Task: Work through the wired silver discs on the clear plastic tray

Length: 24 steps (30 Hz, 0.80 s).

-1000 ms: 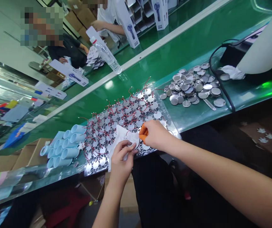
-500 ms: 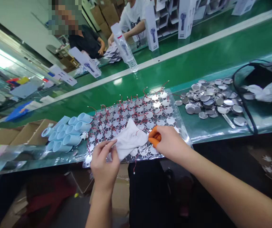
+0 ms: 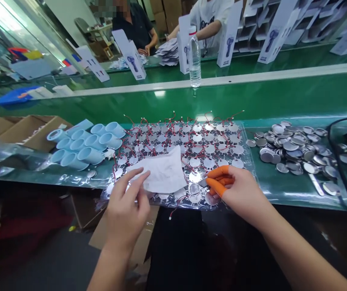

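Nearest the camera, the left hand (image 3: 127,202) has its fingers loosely spread and only a light grip on the near corner of the white cloth (image 3: 164,173), which lies draped over the front rows of parts. So slack a hold could let the cloth slide or catch a red lead as it shifts. The right hand (image 3: 241,194), wearing orange finger cots (image 3: 218,184) on thumb and forefinger, has a narrow grip closed on one wired disc (image 3: 202,182), just above the front row at the near edge of the counter (image 3: 270,194). The chief risk, as I judge it, is tangling. The discs lie crowded and touching on a clear film (image 3: 250,171), their leads crossing, so lifting one may drag its neighbours along. The film's front edge seems to overhang the counter, and one loose lead (image 3: 173,213) already hangs below it, so anything tugged forward could drop to the floor. To the left, the blue tubes (image 3: 85,147) lie stacked on their sides just beside the discs and might roll if the film is pulled. To the right, a loose heap of metal caps (image 3: 288,147) sits near a black cable (image 3: 338,161), and a sweeping forearm could scatter them. Beyond, a water bottle (image 3: 194,60) stands upright at the far edge of the green conveyor belt (image 3: 282,101), well apart, where other people handle white boxes (image 3: 132,60).
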Each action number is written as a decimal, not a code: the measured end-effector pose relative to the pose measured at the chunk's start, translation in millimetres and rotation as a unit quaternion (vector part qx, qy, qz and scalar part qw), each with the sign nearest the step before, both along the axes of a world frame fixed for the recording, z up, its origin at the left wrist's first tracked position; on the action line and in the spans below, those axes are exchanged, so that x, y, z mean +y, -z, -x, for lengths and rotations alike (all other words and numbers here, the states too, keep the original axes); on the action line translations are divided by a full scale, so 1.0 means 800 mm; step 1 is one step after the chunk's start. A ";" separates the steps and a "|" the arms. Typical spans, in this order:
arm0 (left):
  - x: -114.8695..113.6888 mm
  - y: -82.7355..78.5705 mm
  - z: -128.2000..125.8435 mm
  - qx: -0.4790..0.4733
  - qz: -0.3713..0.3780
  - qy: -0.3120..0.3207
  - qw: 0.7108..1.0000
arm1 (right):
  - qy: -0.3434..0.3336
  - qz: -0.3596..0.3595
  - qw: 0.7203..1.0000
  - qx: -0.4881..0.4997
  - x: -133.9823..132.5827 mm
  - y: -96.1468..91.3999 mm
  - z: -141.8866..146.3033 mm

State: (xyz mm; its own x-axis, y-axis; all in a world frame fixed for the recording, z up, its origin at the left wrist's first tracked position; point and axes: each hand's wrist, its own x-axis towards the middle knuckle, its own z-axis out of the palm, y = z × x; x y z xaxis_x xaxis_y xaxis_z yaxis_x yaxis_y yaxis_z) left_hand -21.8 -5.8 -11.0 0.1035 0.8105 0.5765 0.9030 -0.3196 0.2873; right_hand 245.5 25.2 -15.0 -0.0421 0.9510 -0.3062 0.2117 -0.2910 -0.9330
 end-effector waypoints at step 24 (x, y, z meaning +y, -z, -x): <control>0.210 -0.145 -0.165 0.153 0.136 0.192 0.960 | 0.058 -0.108 0.989 -0.079 0.004 0.004 -0.034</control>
State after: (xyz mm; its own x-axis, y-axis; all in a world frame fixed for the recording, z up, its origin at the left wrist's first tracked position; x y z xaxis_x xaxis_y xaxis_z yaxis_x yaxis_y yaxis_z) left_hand 110.5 162.4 105.4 0.5553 0.7952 0.2437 0.7890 -0.5963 0.1480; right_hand 272.8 28.5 -18.0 0.1034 0.9906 -0.0897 0.3375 -0.1198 -0.9337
